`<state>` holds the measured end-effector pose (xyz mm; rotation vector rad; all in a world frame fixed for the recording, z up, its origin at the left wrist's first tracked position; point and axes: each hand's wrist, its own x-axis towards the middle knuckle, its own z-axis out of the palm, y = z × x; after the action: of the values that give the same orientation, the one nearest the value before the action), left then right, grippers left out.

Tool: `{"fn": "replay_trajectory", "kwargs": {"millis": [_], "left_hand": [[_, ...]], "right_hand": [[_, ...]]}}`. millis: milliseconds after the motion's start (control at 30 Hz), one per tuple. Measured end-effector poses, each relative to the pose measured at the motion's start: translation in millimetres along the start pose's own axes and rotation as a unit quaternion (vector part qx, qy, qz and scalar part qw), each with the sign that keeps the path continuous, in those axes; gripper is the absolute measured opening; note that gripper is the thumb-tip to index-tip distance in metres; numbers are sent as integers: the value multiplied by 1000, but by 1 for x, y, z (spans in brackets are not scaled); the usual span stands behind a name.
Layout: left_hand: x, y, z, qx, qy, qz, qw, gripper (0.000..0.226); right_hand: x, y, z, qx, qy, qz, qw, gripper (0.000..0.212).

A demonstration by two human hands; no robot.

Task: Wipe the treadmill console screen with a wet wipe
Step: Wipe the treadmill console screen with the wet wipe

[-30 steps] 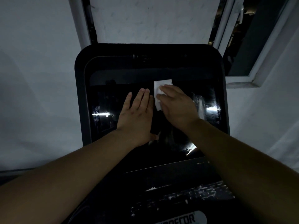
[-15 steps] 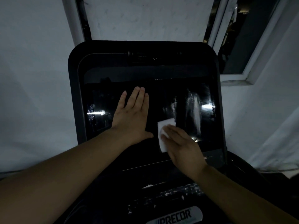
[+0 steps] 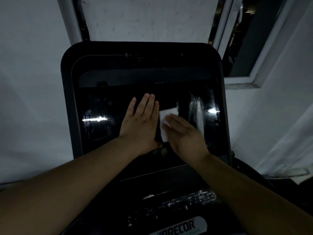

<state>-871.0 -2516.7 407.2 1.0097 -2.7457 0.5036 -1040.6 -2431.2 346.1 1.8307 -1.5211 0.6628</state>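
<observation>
White wet wipe, glossy black console screen, grey wall

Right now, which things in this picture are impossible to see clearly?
- Head view: most of the wet wipe is hidden under the right hand, which is motion-blurred.
- Screen beneath the flat left hand: covered.
- Logo plate: its start is too dark to read.
- Screen content: too dark.

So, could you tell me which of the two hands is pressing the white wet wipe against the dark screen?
The right hand; the white wet wipe shows under its fingers, while the left hand lies flat and bare.
</observation>
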Motion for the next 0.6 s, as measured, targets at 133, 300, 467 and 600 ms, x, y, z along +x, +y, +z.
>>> {"fn": "replay_trajectory", "kwargs": {"millis": [133,300,467,600], "left_hand": [[1,1,0,4,-7,-5,1000,130],[2,1,2,3,-11,-10,1000,134],[2,1,0,3,-16,-8,1000,131],[1,0,-1,-3,-15,-8,1000,133]], "right_hand": [[41,24,5,-17,-15,2,1000,34],[66,33,5,-30,11,2,999,33],[51,21,2,-31,-20,19,999,36],[1,5,-2,1,-33,12,999,37]]}}
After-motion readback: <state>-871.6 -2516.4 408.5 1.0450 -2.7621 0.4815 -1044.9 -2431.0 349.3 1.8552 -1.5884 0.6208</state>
